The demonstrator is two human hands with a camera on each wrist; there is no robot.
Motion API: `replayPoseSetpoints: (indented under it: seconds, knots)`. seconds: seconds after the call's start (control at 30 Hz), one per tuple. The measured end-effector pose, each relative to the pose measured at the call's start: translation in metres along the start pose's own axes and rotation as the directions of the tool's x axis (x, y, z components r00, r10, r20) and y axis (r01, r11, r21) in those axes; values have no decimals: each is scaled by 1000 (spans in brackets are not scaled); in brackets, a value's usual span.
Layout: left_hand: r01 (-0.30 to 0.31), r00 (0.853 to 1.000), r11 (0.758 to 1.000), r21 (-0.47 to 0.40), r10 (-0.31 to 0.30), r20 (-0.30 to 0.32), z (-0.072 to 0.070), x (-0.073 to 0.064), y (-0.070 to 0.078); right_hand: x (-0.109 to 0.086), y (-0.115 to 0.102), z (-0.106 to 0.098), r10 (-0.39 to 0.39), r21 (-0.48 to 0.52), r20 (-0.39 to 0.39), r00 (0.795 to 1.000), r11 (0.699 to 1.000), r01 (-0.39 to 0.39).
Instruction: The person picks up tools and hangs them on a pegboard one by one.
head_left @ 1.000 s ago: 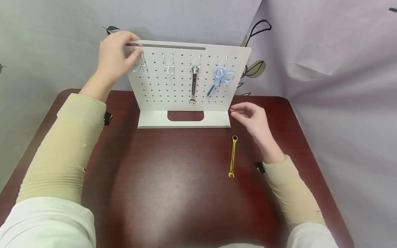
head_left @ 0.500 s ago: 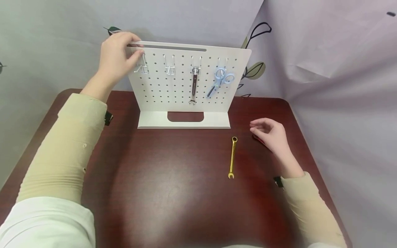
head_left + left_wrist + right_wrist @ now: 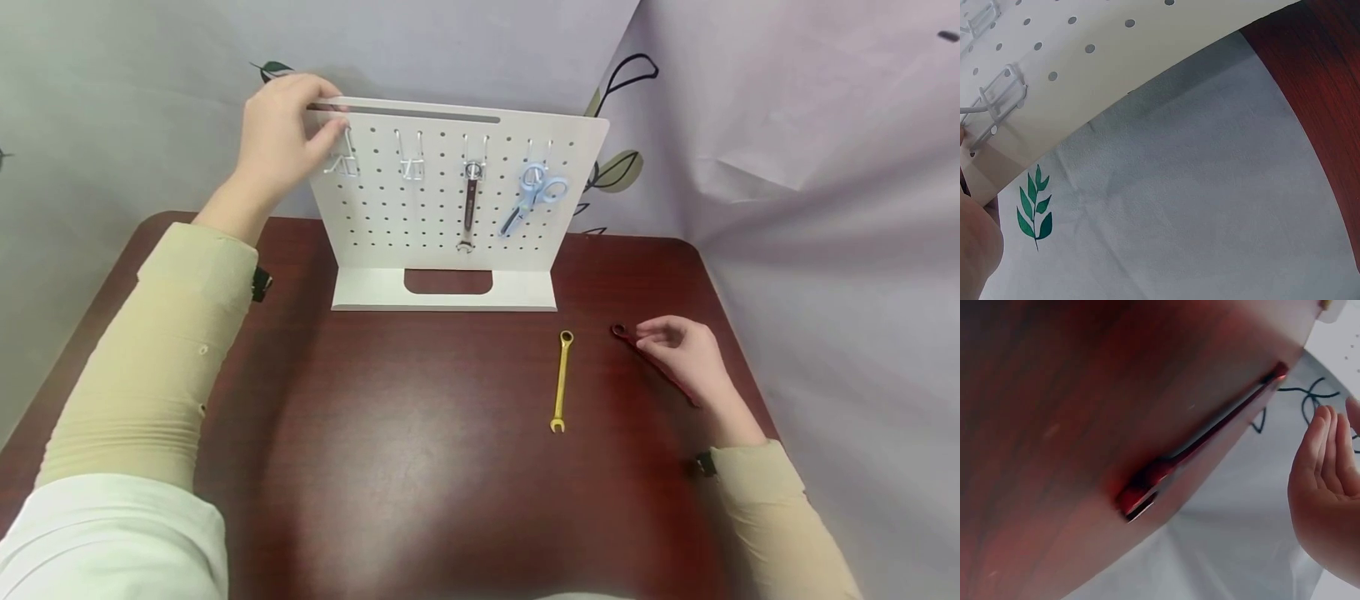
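Observation:
My left hand (image 3: pixel 281 129) grips the top left corner of a white pegboard (image 3: pixel 405 225), thumb in front and fingers over the edge. At the right, my right hand (image 3: pixel 686 354) is over a red wrench (image 3: pixel 663 375) lying on the table, its fingers loosely bent with a gap to the thumb. In the right wrist view the red wrench (image 3: pixel 1210 431) lies apart from the right hand (image 3: pixel 1329 487). A yellow wrench (image 3: pixel 561 383) lies to the left of it. On the board hang a dark-handled wrench (image 3: pixel 470 204) and light blue scissors (image 3: pixel 532 196).
Two wire hooks at the board's left hold nothing, one being the second hook (image 3: pixel 411 162). The board's base (image 3: pixel 367 292) stands on the dark red table (image 3: pixel 390 433). A pale cloth wall (image 3: pixel 810 250) closes off the back and the right side.
My right hand has moved from beside the board's lower right corner right and toward me, to over the red wrench, which has come into sight. The left hand keeps its grip.

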State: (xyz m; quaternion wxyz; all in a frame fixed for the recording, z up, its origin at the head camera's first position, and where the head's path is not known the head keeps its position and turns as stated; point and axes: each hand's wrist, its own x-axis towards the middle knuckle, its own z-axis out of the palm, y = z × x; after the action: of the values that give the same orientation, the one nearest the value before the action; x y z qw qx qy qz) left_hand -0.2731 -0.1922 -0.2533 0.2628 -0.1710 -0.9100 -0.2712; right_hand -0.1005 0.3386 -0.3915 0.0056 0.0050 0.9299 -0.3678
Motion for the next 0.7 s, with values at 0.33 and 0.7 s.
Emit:
replayPoseSetpoints:
  seconds: [0.33,0.7]
  knots:
    - [-13,1000,1000,1,13,6,0,0,0,4,22,-5,-14,-17,58,998,1000,15]
    - [-18,1000,1000,8,18,-3,-1,-1,0,9,39,-9,52,-87,112,992,995,-42]
